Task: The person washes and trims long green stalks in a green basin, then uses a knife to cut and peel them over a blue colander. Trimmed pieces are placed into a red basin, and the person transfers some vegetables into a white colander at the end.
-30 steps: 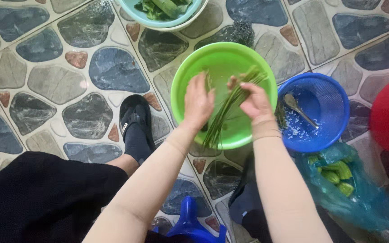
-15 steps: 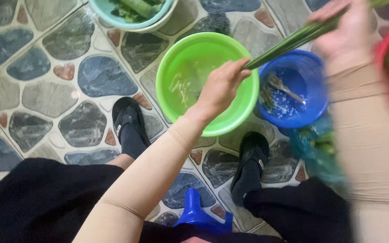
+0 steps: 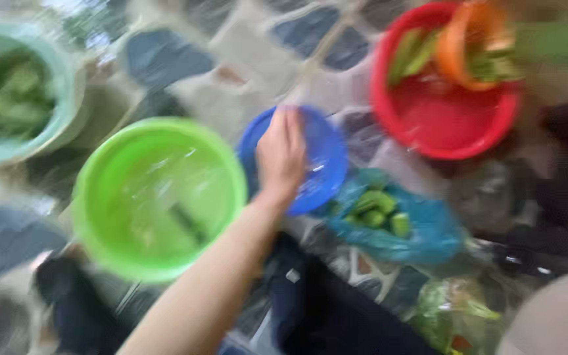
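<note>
Left hand (image 3: 283,154) lies palm down over the near rim of the blue bowl (image 3: 329,172), fingers straight and close together, holding nothing that shows. The frame is badly blurred, so contact with the bowl cannot be told. Right hand is out of view.

The green bowl (image 3: 221,172) sits just left of the blue one on the stone floor (image 3: 244,56), with water and a dark stem inside. The red basin (image 3: 442,128) at the far right holds an orange strainer (image 3: 458,46) and greens. A teal bowl (image 3: 67,92) of greens sits far left, and a blue bag (image 3: 428,233) of green pieces lies nearest.

Judged step: a reach into the blue bowl. Grasping anything there would call for lowering the hand and curling the fingers.
</note>
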